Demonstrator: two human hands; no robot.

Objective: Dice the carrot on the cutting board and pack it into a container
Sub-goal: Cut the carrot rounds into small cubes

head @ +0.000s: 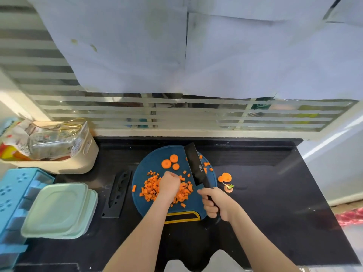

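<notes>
A round blue cutting board (149, 160) lies on the black counter. A pile of diced carrot (151, 188) covers its middle, and three carrot rounds (170, 162) lie at its far side. My left hand (169, 185) sits on the dice pile with its fingers curled; whether it holds pieces is hidden. My right hand (213, 204) grips the handle of a black cleaver (193, 163), whose blade lies over the board's right side. A few dice (207, 166) sit right of the blade. Pale green containers (59, 210) with lids are stacked at the left.
Carrot slices (225, 177) and a carrot top (229, 187) lie on the counter right of the board. A black knife sheath (117, 194) lies left of it. A beige basket (64, 165) with packets and a blue organiser (11, 203) stand at the far left.
</notes>
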